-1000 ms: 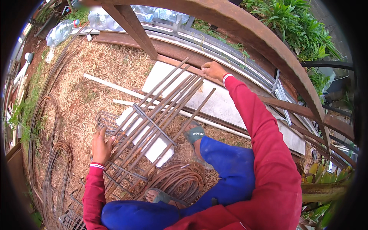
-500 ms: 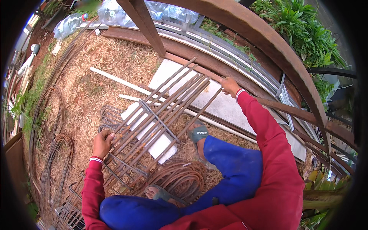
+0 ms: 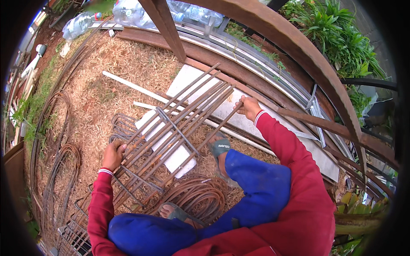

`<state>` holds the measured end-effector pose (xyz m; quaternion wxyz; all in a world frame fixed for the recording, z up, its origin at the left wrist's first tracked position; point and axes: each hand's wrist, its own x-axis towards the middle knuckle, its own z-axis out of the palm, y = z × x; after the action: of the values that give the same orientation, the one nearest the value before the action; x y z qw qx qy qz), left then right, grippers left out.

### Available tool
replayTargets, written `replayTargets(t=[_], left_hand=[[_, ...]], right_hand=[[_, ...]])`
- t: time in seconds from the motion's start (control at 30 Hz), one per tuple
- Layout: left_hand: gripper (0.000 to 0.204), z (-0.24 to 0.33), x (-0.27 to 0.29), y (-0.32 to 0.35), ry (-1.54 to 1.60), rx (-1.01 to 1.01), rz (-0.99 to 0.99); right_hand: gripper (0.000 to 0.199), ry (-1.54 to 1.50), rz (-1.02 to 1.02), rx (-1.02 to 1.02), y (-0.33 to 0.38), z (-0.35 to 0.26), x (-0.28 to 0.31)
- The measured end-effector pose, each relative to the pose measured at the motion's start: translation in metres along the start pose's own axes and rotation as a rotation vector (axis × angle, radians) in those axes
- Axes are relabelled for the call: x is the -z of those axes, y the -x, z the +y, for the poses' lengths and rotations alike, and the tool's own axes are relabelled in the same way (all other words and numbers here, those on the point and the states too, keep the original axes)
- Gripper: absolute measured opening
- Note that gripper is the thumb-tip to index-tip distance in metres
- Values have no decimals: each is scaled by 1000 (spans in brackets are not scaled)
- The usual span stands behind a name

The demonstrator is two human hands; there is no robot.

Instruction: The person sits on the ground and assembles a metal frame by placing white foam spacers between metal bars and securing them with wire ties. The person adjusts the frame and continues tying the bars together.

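Several long rusty steel rods (image 3: 179,121) lie side by side across white slabs (image 3: 171,155) on straw-covered ground, running from lower left to upper right. My left hand (image 3: 113,154) grips the rods near their lower left end. My right hand (image 3: 248,107) is closed on the far end of the outermost rod (image 3: 205,143), which lies a little apart from the bundle on its right side. A bent square steel tie (image 3: 176,130) sits around the bundle near its middle. My sandalled feet (image 3: 218,149) rest beside the rods.
A coil of rusty wire (image 3: 200,196) lies by my near foot. More bent ties (image 3: 124,126) and bent rods (image 3: 55,170) lie to the left. White pipes (image 3: 128,83), a rusty frame (image 3: 273,34), plastic bottles (image 3: 128,10) and plants (image 3: 341,38) stand beyond.
My right hand has moved down and toward me along the rods' far end, now holding the outermost rod. My left hand has stayed on the rods' near end.
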<state>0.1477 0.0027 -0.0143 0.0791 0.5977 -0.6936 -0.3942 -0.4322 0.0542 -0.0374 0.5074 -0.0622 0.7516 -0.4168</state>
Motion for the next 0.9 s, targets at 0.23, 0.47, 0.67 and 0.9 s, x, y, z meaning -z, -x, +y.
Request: replayTargets(t=[0.23,0.47,0.67,0.9], left_hand=[[20,5,3,1,-64,-33,8],[20,3,3,1,-83,-64,6],[20,2,4,1,-96,-90,6],[19,7,3,8,-114,-120,65]], right_hand=[[28,-12,82,23,-5,-2,-11],[24,-40,134,11,-9,-4,-15],[22,-40,168,26,-6,-5,-17],[21,-74,146,36,-28,2,-7]])
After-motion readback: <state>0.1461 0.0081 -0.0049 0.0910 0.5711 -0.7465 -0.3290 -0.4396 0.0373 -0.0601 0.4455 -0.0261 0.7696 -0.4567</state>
